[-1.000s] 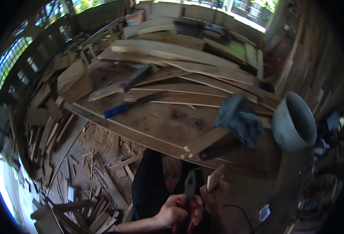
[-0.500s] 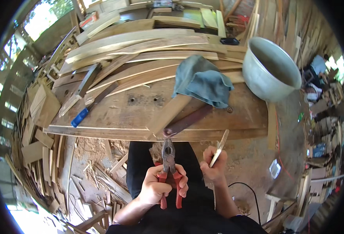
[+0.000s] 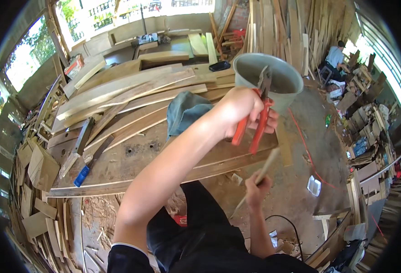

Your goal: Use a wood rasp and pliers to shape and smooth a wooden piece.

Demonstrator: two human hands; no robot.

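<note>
My left arm stretches across the bench to the right. My left hand (image 3: 247, 110) is closed around the red handles of a pair of pliers (image 3: 256, 129), whose metal jaws point up in front of the grey metal pot (image 3: 292, 76). Whether the pliers touch the pot, I cannot tell. Lower down, off the bench's front edge, my right hand (image 3: 258, 189) grips a thin wooden stick (image 3: 269, 165), held slanted. A blue-grey cloth (image 3: 187, 111) lies on the workbench (image 3: 118, 168), partly behind my left forearm. That arm hides the bench top beneath it.
Long wooden boards (image 3: 132, 88) cover the bench's far side. A blue-handled tool (image 3: 82, 175) and a metal-and-wood tool (image 3: 83, 136) lie at left. A black phone-like object (image 3: 219, 66) rests near the pot. Another person (image 3: 335, 59) sits far right. Wood scraps (image 3: 39, 209) pile up at left.
My left hand has carried the pliers from above my lap up and right to the pot. My right hand keeps the stick, slightly lower. The view has swung up and right.
</note>
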